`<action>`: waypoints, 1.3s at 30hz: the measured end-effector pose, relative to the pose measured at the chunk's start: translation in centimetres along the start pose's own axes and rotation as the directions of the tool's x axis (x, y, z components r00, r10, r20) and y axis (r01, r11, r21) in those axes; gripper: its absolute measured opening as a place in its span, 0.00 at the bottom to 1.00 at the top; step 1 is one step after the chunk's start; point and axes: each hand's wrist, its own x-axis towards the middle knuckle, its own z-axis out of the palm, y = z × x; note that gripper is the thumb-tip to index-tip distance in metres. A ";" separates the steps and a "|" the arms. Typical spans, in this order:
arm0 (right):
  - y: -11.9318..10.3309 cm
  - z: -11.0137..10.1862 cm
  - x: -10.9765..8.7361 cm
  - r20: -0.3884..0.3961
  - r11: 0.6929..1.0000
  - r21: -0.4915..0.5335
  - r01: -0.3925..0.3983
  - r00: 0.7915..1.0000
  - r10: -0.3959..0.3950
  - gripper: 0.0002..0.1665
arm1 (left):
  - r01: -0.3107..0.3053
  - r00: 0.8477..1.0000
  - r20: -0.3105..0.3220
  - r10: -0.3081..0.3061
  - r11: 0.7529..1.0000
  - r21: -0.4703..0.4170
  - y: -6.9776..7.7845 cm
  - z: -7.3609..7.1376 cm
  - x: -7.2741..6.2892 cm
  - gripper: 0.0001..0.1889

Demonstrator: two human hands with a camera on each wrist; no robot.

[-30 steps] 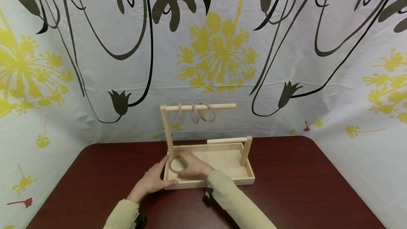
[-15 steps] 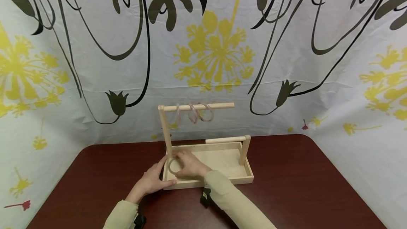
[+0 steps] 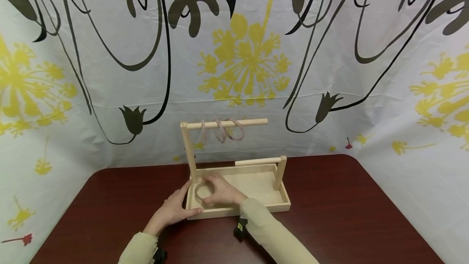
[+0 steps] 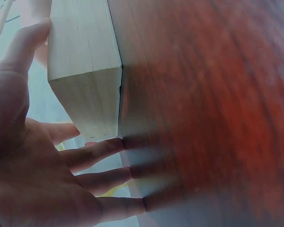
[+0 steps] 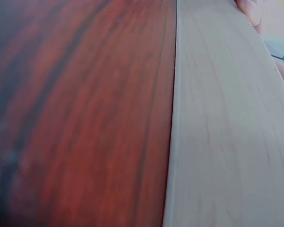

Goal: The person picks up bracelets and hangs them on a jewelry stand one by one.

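Observation:
A light wooden tray (image 3: 253,182) stands on the table with an upright post and a high horizontal bar (image 3: 249,122) at its left end. Inside the tray, at the left, my right hand (image 3: 223,191) holds a translucent ring (image 3: 197,194) by its right side, between thumb and fingers. My left hand (image 3: 172,209) spans the tray's left end, thumb on the front wall. Its fingers (image 4: 102,180) are straight and spread in the left wrist view, several tips on the tabletop. The right wrist view mostly shows the tray's front wall (image 5: 227,123); the grasp is hidden there.
Several pinkish rings (image 3: 236,130) hang on the high bar, whose right end is free. A lower bar (image 3: 258,161) reaches left from a short post (image 3: 280,173) at the tray's right end. Behind the dark red table (image 3: 329,199) hangs a flowered cloth (image 3: 234,72).
The ring in my right hand has tipped up a little from lying flatter in the tray. My left hand keeps its place; the whole head view has shifted slightly.

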 end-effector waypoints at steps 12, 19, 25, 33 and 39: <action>0.2 -0.6 -1.6 -0.060 0.988 0.153 -0.002 0.998 0.012 0.40 | 0.012 1.000 0.017 -0.011 1.000 -0.010 0.1 -0.1 -0.1 0.54; -0.2 -1.6 -2.3 -0.059 0.972 0.233 0.021 0.998 -0.007 0.41 | 0.014 1.000 0.019 -0.014 1.000 -0.006 0.1 0.0 -0.1 0.54; -0.9 -2.3 -2.7 -0.068 0.963 0.260 0.066 0.996 -0.050 0.40 | 0.004 1.000 0.011 -0.004 1.000 -0.004 0.1 0.0 0.0 0.54; -2.4 -3.1 -3.1 -0.074 0.959 0.277 0.053 0.997 -0.034 0.41 | -0.003 1.000 0.006 0.003 1.000 0.003 0.0 0.0 0.0 0.54; -3.6 -3.8 -3.3 -0.101 0.964 0.246 0.100 0.992 -0.077 0.41 | -0.004 1.000 0.011 0.004 1.000 -0.002 0.0 0.0 -0.1 0.54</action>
